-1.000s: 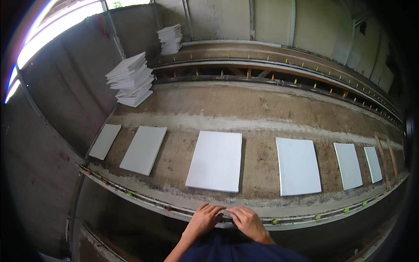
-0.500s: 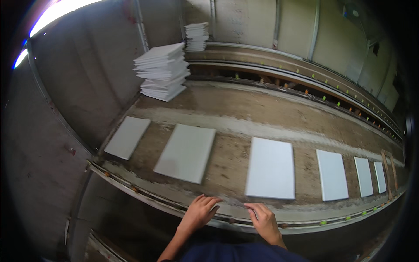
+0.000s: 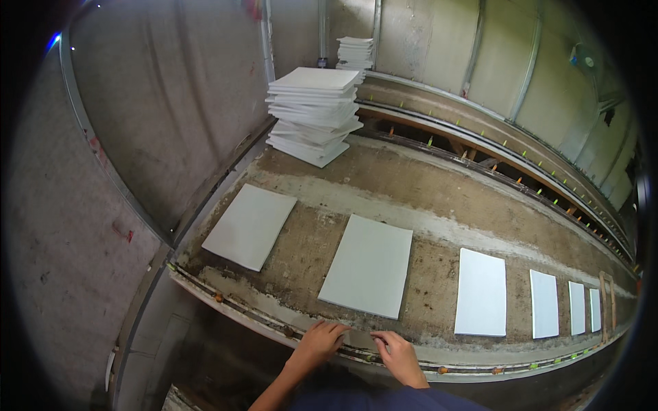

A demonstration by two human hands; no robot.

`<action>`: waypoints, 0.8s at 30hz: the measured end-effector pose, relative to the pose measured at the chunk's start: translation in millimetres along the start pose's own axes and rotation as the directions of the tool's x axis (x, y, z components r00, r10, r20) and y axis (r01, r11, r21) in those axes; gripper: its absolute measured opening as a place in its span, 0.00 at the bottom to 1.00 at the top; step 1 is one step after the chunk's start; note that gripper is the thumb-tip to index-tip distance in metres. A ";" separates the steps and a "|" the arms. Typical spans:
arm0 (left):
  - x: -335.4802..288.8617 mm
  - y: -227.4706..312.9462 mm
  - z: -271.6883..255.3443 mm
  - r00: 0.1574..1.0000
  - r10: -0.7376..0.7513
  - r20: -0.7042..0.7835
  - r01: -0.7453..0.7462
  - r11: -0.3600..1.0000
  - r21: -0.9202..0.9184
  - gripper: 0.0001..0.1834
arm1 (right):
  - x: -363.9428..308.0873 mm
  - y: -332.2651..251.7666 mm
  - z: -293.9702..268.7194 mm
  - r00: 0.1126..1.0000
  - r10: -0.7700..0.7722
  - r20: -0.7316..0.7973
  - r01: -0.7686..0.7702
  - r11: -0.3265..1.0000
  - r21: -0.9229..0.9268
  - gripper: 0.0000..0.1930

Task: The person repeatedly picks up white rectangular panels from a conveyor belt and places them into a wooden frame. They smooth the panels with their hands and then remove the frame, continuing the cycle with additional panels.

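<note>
My left hand (image 3: pixel 321 342) is over the front rail of a long worktable, its fingers bent together and pointing right. Close by on the right, my right hand (image 3: pixel 397 356) has thumb and fingers pinched, tips toward the left. A faint greyish patch shows between the fingertips; I cannot make out whether it is something thin held by both hands. Just beyond them lies a flat white rectangular slab (image 3: pixel 368 267). Another white slab (image 3: pixel 250 225) lies farther left, and a third white slab (image 3: pixel 481 293) to the right; neither hand touches any of them.
The worktable (image 3: pixel 411 171) has a stained brown top. A tall uneven stack of white slabs (image 3: pixel 312 113) stands at its far left, a smaller stack (image 3: pixel 355 55) behind. More slabs continue right toward a wooden frame (image 3: pixel 608 305). Coloured pegs line the rails (image 3: pixel 498 373); a grey wall (image 3: pixel 164 103) rises left.
The view has swung left, so the slabs and stacks appear farther right. My hands stay close together above the front rail, a little nearer each other.
</note>
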State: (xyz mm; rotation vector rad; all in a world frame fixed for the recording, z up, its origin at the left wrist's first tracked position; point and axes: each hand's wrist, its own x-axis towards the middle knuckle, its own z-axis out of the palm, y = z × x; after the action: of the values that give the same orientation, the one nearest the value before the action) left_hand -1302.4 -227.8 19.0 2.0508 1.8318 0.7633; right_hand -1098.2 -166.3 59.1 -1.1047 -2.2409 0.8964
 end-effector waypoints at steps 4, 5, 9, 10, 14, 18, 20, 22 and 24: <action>4.2 -14.8 11.5 0.999 0.033 0.013 -0.033 0.999 0.001 0.15 | 4.3 14.4 1.2 0.997 -0.023 0.075 0.024 1.000 -0.014 0.08; 2.2 -17.0 9.0 0.998 0.070 0.008 -0.070 0.997 0.031 0.15 | 6.7 12.6 6.4 0.998 -0.007 0.069 0.006 1.000 0.021 0.08; 7.8 -23.0 -2.3 0.995 0.066 0.069 -0.062 0.997 -0.051 0.17 | 22.2 13.4 7.5 0.998 0.044 -0.035 -0.043 0.998 0.049 0.07; 9.4 -22.8 -9.3 0.994 0.065 0.094 -0.057 0.995 -0.078 0.18 | 28.9 7.1 5.5 0.996 0.075 -0.052 -0.072 0.995 0.063 0.07; 17.1 -37.5 -42.4 0.977 0.127 0.172 -0.103 0.984 -0.146 0.19 | 46.1 -11.7 16.8 0.991 0.104 -0.090 -0.099 0.994 0.052 0.07; 15.6 -80.3 -86.7 0.935 0.241 0.262 -0.191 0.961 -0.202 0.17 | 66.5 -31.9 39.8 0.998 -0.019 -0.055 0.011 0.991 -0.130 0.07; 14.7 -114.6 -117.5 0.897 0.342 0.281 -0.296 0.935 -0.194 0.17 | 80.3 -48.7 48.4 0.998 -0.066 0.010 0.067 0.966 -0.248 0.07; 16.6 -149.4 -157.7 0.867 0.387 0.315 -0.367 0.922 -0.124 0.16 | 106.6 -77.5 57.1 0.994 -0.092 0.063 0.107 0.950 -0.292 0.07; 26.2 -187.0 -191.8 0.855 0.424 0.297 -0.418 0.904 -0.087 0.14 | 136.9 -103.5 70.3 0.990 -0.112 0.089 0.135 0.940 -0.312 0.07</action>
State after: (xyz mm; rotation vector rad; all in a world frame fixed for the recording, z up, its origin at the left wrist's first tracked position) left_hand -1563.0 -199.1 80.1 2.4324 1.2144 0.5105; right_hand -1273.0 -125.6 105.7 -1.0644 -2.5453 0.5414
